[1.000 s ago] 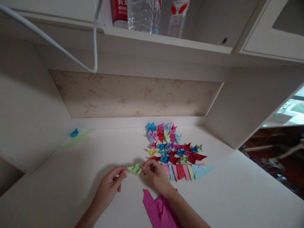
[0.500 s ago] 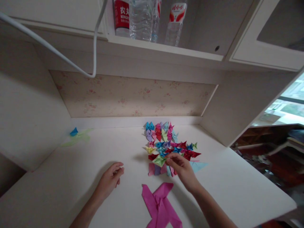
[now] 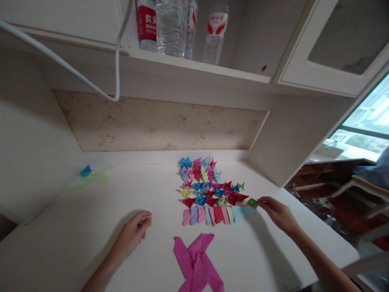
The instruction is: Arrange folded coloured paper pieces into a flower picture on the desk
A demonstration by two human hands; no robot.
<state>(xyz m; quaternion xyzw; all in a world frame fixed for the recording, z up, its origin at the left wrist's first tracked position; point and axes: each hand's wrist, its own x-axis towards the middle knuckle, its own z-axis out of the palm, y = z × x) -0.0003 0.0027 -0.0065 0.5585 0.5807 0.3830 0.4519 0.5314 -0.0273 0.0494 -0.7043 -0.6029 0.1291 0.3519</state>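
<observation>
My right hand (image 3: 277,212) reaches to the right end of a row of small folded paper pieces and pinches a green folded paper piece (image 3: 252,202) at the end of that row. My left hand (image 3: 133,232) rests on the white desk (image 3: 91,227), fingers loosely curled with thumb against forefinger, nothing visible in it. Several rows of colourful folded paper pieces (image 3: 206,186) lie between the hands and the back wall. A row of flat folded paper strips (image 3: 209,215) sits just below them. A pink crossed paper strip (image 3: 196,263) lies near the front edge.
A small blue folded piece (image 3: 86,170) on light green paper (image 3: 88,180) sits at the desk's far left. Above, a shelf (image 3: 197,65) holds water bottles (image 3: 173,24). A white cable (image 3: 60,52) hangs at the upper left. The desk's edge drops off at the right.
My right hand carried the green folded piece from beside the left hand across to the right end of the row. My left hand let go and stayed on the desk.
</observation>
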